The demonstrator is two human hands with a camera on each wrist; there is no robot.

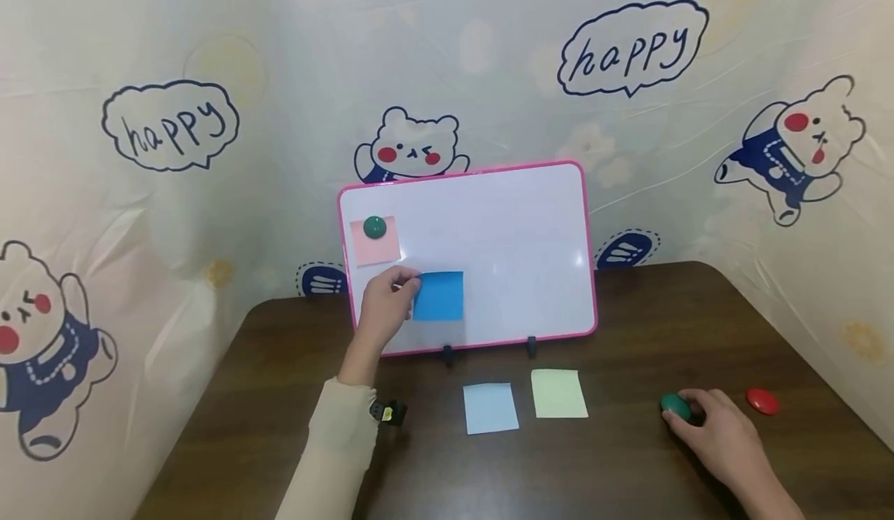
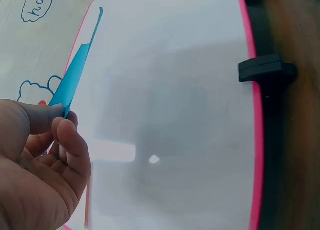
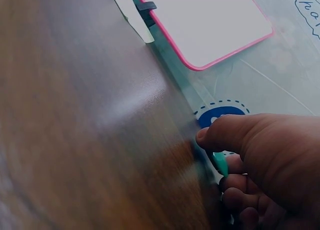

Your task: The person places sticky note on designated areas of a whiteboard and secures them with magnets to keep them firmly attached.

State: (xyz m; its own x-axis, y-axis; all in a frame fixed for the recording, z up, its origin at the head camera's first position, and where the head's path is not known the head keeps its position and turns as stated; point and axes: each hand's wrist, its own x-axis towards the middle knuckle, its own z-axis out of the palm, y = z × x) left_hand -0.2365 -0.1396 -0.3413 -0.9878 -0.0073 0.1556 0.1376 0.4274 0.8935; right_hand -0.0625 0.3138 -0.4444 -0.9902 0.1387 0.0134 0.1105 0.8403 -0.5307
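Note:
In front of the pink-framed whiteboard (image 1: 517, 248), my left hand (image 1: 387, 303) pinches a bright blue sticky note (image 1: 440, 296) by its left edge. The left wrist view shows the blue note (image 2: 75, 79) nearly edge-on between thumb and fingers, standing off the board. At the right of the table, my right hand (image 1: 726, 435) holds a round green magnet (image 1: 675, 406) between thumb and fingers. Part of that magnet (image 3: 219, 162) shows behind the thumb in the right wrist view. A red magnet (image 1: 762, 401) lies just right of this hand.
A pink note (image 1: 375, 250) hangs at the board's upper left under another green magnet (image 1: 375, 227). On the brown table (image 1: 601, 473) lie a pale blue note (image 1: 490, 409) and a pale green note (image 1: 559, 394). Black clips (image 1: 531, 347) support the board's lower edge.

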